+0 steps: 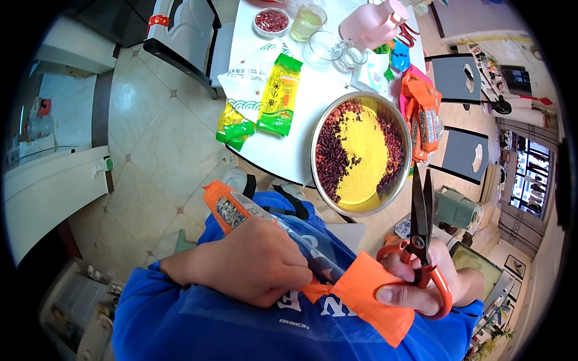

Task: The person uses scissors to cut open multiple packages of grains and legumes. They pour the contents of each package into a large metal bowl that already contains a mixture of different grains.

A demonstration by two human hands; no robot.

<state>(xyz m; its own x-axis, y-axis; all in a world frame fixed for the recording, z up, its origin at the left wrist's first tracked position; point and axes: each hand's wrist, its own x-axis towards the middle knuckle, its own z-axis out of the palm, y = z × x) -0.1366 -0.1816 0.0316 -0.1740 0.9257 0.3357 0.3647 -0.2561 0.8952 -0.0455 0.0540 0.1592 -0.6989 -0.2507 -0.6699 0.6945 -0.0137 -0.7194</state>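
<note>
My left hand (257,264) is closed around an orange plastic packet (230,212), whose clear window shows mixed dark and pale grains. Between my hands the orange film is twisted narrow. A flat orange end of film (375,298) is pinched by the thumb of my right hand (415,289), which also holds orange-handled scissors (421,234) with blades pointing up and slightly apart. Beyond my hands, a steel bowl (317,189) at the table's edge contains yellow millet (361,153), dark red beans (332,158) and smaller reddish beans or peanuts.
On the white table (298,155) lie green-and-yellow packets (280,97), glass cups (323,47), a small bowl of red beans or peanuts (272,21) and a pink jug (372,25). Orange packets (422,115) sit right of the steel bowl. Chairs (454,79) stand around the table.
</note>
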